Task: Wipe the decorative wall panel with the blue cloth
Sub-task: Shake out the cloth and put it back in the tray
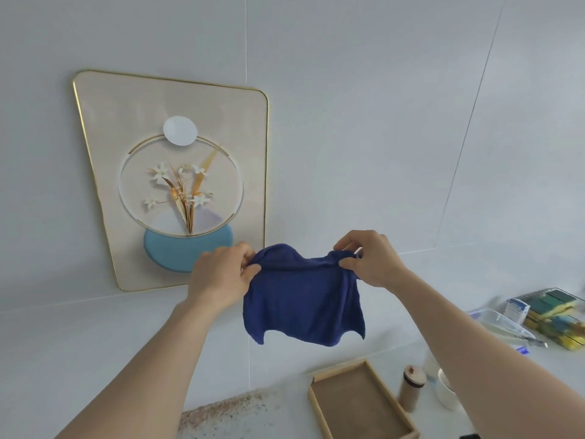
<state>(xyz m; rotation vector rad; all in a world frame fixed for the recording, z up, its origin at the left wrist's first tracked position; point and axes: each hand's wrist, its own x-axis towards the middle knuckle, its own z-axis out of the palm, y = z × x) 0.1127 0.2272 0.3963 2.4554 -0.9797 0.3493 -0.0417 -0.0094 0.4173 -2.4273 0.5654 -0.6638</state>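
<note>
The decorative wall panel (pixel 104 147) hangs on the white wall at the left: beige, gold-rimmed, with a ring, white flowers and a light blue bowl shape. A dark blue cloth (pixel 304 299) hangs in the air in front of the wall, to the right of the panel's lower corner and apart from it. My left hand (pixel 218 277) pinches its upper left corner, overlapping the panel's bottom right. Its upper right corner is pinched by my right hand (pixel 370 261). The cloth's lower edge droops freely.
Below on the counter stands a wooden tray (pixel 319 403), a small brown bottle (pixel 411 388) and a white cup (pixel 446 391). Further right lie a clear plastic container (pixel 500 324), a small carton (pixel 516 308) and packed yellow-green sponges (pixel 557 312). A speckled counter patch (pixel 231 413) shows at the bottom.
</note>
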